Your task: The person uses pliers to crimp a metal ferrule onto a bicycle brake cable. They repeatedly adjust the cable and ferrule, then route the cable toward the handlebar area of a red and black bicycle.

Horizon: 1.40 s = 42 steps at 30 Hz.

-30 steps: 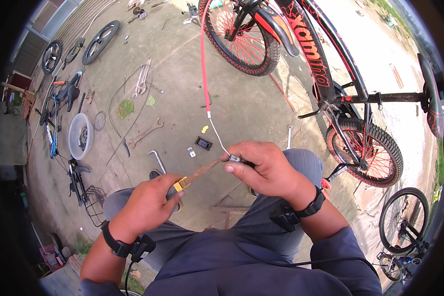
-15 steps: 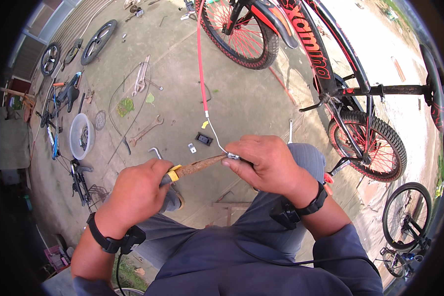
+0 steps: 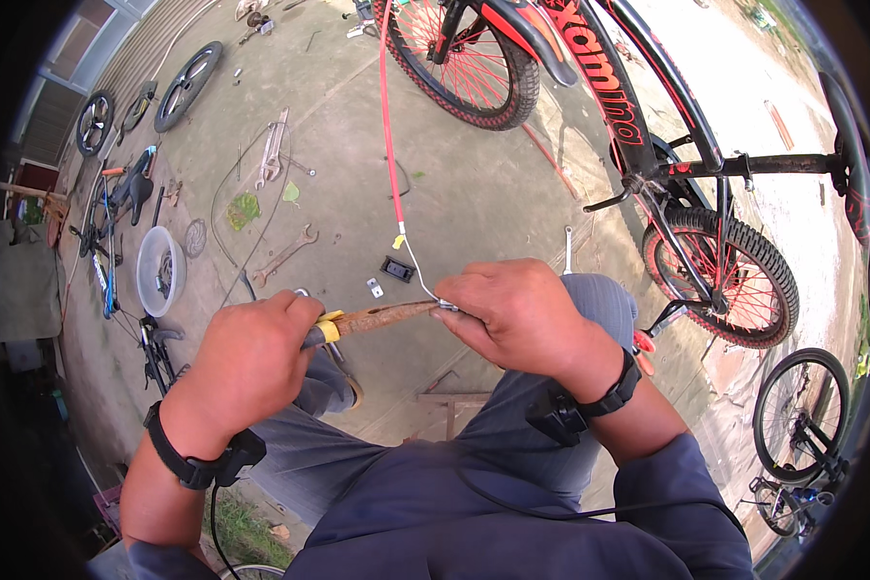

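My left hand [image 3: 256,353] is closed round the yellow-and-dark handle of a rusty tool [image 3: 382,317]; its exact kind does not show. The tool's brown tip reaches across to the fingers of my right hand [image 3: 512,314]. Those fingers pinch a small silver metal fitting [image 3: 445,304] against the tip. A thin pale wire [image 3: 418,266] runs up from the fitting into a red cable housing [image 3: 392,164], which leads up toward the bicycle. A scrap of yellow [image 3: 398,242] clings near the housing's lower end. My fingers hide part of the fitting.
A black-and-red bicycle [image 3: 638,145] stands at the upper right. On the concrete lie wrenches [image 3: 290,249], a black rectangular part [image 3: 396,269] and a small metal plate [image 3: 374,288]. A white tub [image 3: 160,271] of parts and loose wheels [image 3: 188,85] are at left.
My left hand and the tool's handle have shifted slightly left and up. My right hand keeps its pinch on the fitting, and the view has moved a little.
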Available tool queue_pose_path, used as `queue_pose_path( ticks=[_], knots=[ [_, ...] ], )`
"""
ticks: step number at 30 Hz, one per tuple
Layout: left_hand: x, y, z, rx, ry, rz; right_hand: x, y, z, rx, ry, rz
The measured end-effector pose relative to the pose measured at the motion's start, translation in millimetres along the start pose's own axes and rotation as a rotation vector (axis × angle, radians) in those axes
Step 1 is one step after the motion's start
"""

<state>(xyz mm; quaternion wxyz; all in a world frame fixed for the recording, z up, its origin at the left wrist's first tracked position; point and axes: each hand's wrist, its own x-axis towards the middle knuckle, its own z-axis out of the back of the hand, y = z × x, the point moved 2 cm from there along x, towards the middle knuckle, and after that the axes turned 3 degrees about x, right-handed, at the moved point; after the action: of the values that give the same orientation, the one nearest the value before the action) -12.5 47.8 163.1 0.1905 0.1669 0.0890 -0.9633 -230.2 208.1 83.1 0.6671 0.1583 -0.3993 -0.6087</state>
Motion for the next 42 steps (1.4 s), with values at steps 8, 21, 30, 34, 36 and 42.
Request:
queue_pose_path(
  ticks=[8,21,30,34,36,42],
  knots=[
    [8.2,-8.3,7.4,0.042,0.099,-0.035,-3.2,-5.1,-1.4,0.043,0.038,-0.028],
    [4.5,6.5,13.2,-0.070,0.083,-0.032,-2.5,-5.2,-1.2,0.124,0.021,-0.010],
    [6.6,0.3,17.4,0.037,0.020,-0.047,-2.5,-3.9,-0.2,0.128,0.017,-0.031],
    [7.3,-0.7,19.1,0.056,0.016,-0.050,-3.3,-4.9,-0.5,0.141,0.008,-0.035],
    [8.4,-1.7,19.2,0.055,0.017,-0.049,-3.4,-5.0,-0.1,0.137,0.011,-0.041],
    [7.5,8.3,10.6,-0.088,0.041,0.000,-6.4,-7.2,0.8,0.150,-0.008,-0.049]
  ],
)
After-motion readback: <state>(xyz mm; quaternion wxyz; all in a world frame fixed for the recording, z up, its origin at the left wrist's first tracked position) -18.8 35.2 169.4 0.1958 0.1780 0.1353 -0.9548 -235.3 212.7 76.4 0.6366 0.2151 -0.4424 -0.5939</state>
